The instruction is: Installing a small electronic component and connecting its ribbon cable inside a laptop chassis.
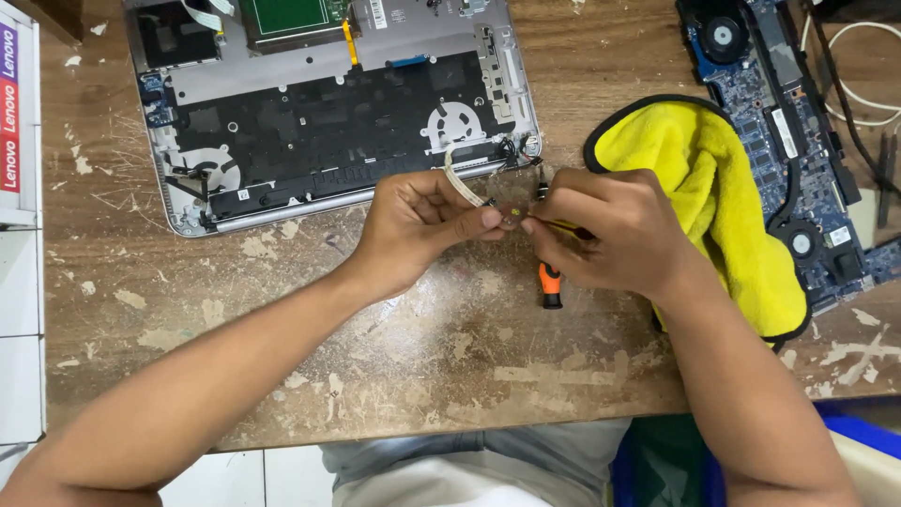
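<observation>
white box (17, 122) at left edge, red-purple label (8, 108)

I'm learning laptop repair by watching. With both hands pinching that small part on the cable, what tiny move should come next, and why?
Probably keep the left hand steady on the small part while the right hand works it gently with the thin tool. The pale cable runs up to the open laptop, so pulling could strain it.

Both hands meet over the worn wooden counter (375, 347). The left hand (413, 225) pinches a small part against a ribbon cable (462, 183). The right hand (610, 230) grips a screwdriver (550, 282).
</observation>
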